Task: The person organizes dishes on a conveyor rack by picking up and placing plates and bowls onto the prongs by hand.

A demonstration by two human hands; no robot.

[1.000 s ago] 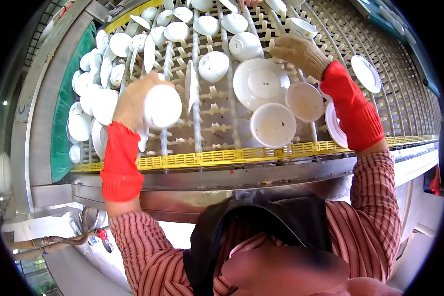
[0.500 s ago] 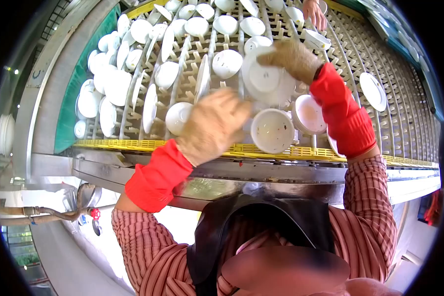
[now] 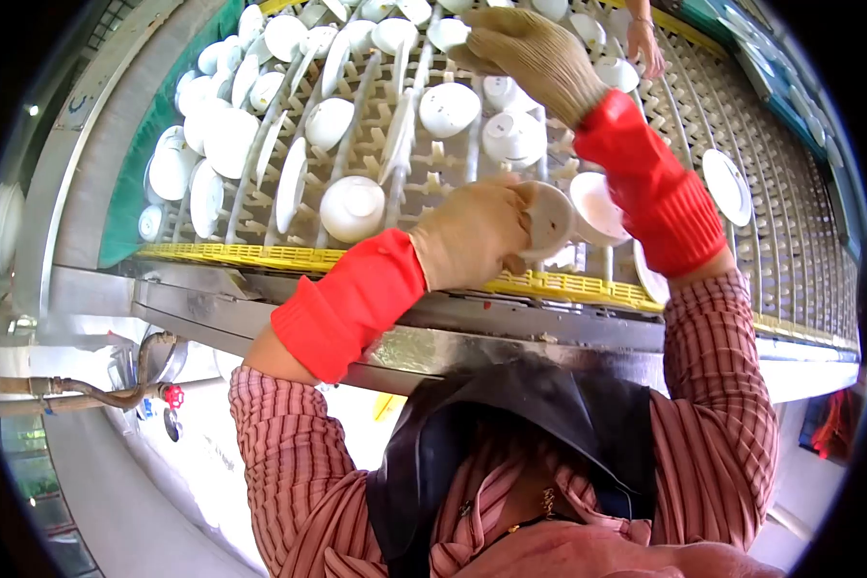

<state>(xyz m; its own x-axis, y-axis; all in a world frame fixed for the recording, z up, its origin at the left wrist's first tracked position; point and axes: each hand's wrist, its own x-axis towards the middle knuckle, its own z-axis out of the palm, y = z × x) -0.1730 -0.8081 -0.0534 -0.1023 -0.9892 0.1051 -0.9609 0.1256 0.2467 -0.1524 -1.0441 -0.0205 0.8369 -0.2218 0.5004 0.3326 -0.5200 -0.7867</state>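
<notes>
My left hand (image 3: 474, 233), in a tan glove with a red cuff, grips the rim of a white bowl (image 3: 551, 222) with specks inside. Beyond it, over the rack, my right hand (image 3: 535, 60) is open, its gloved fingers stretched leftward beside a small white bowl (image 3: 448, 35). Below those fingers lie a white bowl (image 3: 513, 141) and a speckled bowl (image 3: 449, 110). Another white bowl (image 3: 601, 208) rests right of the held one, partly behind my right cuff. An upturned bowl (image 3: 353, 209) sits left of my left hand.
Many white bowls and plates stand crowded at the left of the pegged rack (image 3: 433, 180). A yellow strip (image 3: 250, 254) borders its near edge. One plate (image 3: 726, 187) leans at the right. Another person's hand (image 3: 644, 48) is at the far side.
My left hand has moved right and taken hold of a bowl. My right hand has moved up and left, away from the large plate's former spot, where two bowls now show.
</notes>
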